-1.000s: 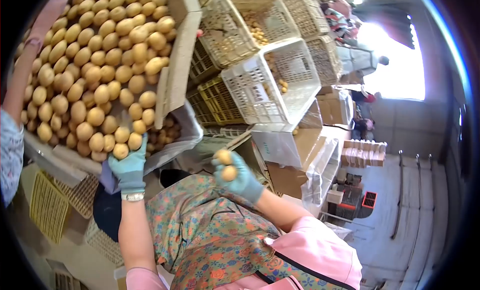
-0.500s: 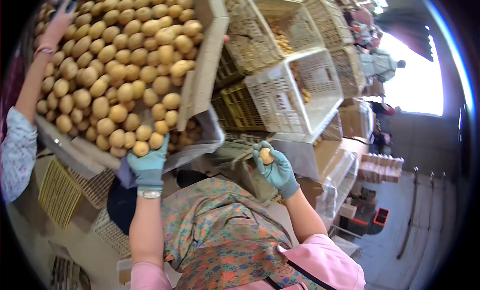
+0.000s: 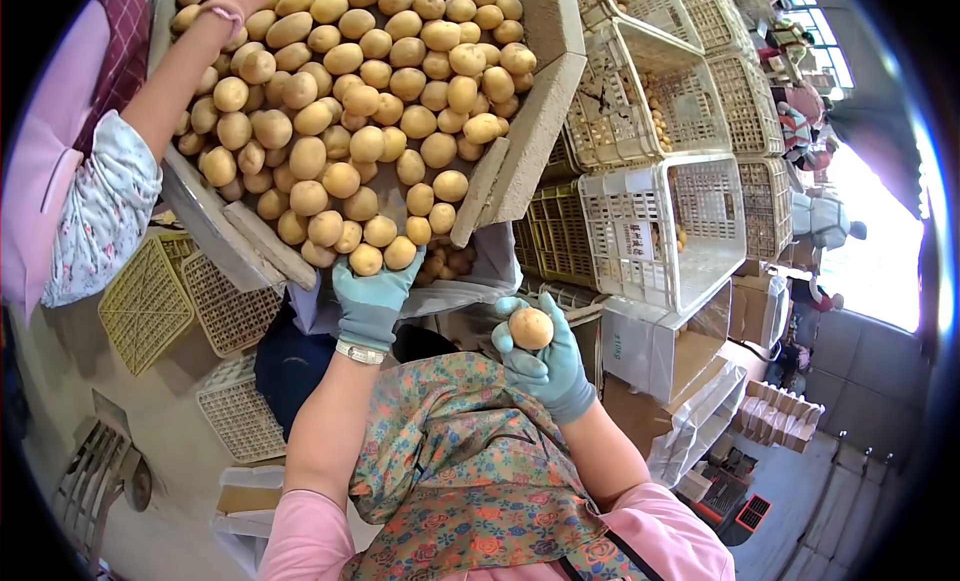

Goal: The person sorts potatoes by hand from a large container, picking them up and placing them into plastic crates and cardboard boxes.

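Right hand (image 3: 545,356) around potato (image 3: 530,328), seemingly.

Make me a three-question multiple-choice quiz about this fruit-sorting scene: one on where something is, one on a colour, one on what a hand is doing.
1. Where is the left hand?
A. At the near edge of the fruit pile in the tray
B. Inside the white crate
C. Resting on the floor

2. What colour are the gloves on both hands?
A. Red
B. Teal
C. Black

3. What is the state of the right hand?
A. Open and holding nothing
B. Shut on one round fruit
C. Gripping a crate rim

Answers:
1. A, its fingers touch the lowest fruits at the tray's edge.
2. B, both gloves show blue-green from fingertips to wrist.
3. B, the fingers curl around a single tan fruit held apart from the pile, in front of the white crate.
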The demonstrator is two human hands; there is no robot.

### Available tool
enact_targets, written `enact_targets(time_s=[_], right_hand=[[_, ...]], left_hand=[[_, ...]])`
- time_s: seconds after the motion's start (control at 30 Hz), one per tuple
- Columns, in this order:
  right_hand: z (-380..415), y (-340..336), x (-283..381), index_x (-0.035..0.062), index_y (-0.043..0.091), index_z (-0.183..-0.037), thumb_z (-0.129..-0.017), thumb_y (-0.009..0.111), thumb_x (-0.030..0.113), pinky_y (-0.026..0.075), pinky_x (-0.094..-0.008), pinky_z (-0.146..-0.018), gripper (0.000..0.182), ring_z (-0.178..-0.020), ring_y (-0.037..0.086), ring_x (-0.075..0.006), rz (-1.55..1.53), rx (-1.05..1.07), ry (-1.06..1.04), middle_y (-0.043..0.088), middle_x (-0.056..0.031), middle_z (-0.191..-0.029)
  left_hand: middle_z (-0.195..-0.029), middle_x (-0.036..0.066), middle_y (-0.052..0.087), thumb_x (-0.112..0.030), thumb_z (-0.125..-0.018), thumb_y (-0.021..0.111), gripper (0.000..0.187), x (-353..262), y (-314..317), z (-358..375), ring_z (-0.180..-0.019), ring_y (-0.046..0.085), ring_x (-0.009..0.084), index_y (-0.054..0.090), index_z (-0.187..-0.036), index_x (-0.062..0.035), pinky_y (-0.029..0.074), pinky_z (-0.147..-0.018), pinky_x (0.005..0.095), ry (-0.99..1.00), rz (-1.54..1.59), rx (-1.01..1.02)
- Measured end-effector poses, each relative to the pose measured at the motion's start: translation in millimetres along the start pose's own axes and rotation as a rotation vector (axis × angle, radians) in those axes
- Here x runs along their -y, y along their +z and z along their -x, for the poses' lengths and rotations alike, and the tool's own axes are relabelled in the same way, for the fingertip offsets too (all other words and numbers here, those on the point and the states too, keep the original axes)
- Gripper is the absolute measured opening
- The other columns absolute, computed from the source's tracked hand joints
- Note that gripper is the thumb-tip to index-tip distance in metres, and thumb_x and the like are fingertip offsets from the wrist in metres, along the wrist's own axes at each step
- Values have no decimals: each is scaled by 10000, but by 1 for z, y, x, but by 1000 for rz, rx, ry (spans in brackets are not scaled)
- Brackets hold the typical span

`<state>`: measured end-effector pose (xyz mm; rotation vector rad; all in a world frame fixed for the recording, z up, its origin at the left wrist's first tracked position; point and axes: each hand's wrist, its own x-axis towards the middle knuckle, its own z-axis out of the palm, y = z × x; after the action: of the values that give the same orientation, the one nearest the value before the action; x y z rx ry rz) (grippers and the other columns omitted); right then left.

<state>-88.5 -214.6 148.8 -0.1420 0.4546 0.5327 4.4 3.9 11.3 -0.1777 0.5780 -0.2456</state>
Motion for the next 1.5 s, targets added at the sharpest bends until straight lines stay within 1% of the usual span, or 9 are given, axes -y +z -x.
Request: enact_targets(time_s=[0.17,0.53,0.7,1.1,1.23,1.27,1.33,1.4,1.5], right_hand=[[-2,33,-14,66,460,-1434,-860,848,121,553,-318,-980,695,-1135,661,-191,972,-252,-291,655,-126,-1281],[-4,21,-15,76,588,-1330,-798,877,18,527,-359,-1072,608,-1266,618,-224,1574,-112,-495,615,-125,-1374],[-5,28,-24,104,592,-1399,-860,772,-42,492,-393,-1128,587,-1350,558,-235,847,-148,-298,480,-121,-1540],[-9,33,-20,75,490,-1479,-940,729,86,540,-430,-1089,590,-1332,583,-245,815,-204,-205,525,-116,-1502],[42,-33,21,94,560,-1389,-1035,643,291,604,-322,-838,414,-1055,688,-212,573,-426,-271,634,-142,-1348],[71,-70,38,111,571,-1379,-1061,605,291,583,-282,-710,367,-936,697,-192,1099,-553,-502,656,-118,-1261],[158,-111,127,128,597,-1352,-1076,564,291,547,-243,-647,323,-810,668,-156,589,-542,-406,663,-52,-1102],[177,-108,158,100,607,-1288,-1029,584,302,489,-215,-582,330,-718,590,-127,701,-952,-1186,627,-37,-961],[172,-72,167,63,621,-1221,-1010,581,266,449,-210,-540,295,-687,548,-115,229,-802,-1207,607,-33,-904]], left_hand=[[-1593,129,441,-471,-1064,471,599,-4,-3,0,-1488,397,399,413,-1540,-113,309,-1233,686,-42,-15,-7],[-1533,128,487,-462,-1064,469,556,-4,-8,1,-1449,433,418,451,-1507,-127,344,-1209,687,-21,-28,13],[-1530,124,492,-473,-1065,466,550,-5,-11,-1,-1448,437,407,459,-1500,-136,347,-1205,687,-40,-23,54],[-1594,128,446,-483,-1072,428,574,-15,-21,8,-1481,403,406,447,-1533,-141,305,-1211,708,-2,-35,-38],[-1565,101,474,-559,-1003,503,632,-17,-14,12,-1462,436,395,478,-1515,-191,377,-1145,716,41,4,-70],[-1568,85,467,-590,-995,510,652,-16,-20,9,-1467,430,382,472,-1522,-208,388,-1138,705,52,6,34],[-1610,104,409,-568,-1021,449,639,-13,-10,14,-1488,389,400,439,-1540,-194,343,-1167,714,51,31,49],[-1606,104,405,-576,-1015,456,651,-13,-8,16,-1482,398,395,428,-1547,-202,347,-1172,701,81,8,0],[-1572,99,435,-590,-1001,473,669,-10,-25,10,-1468,419,380,430,-1544,-200,366,-1181,662,69,37,5]])
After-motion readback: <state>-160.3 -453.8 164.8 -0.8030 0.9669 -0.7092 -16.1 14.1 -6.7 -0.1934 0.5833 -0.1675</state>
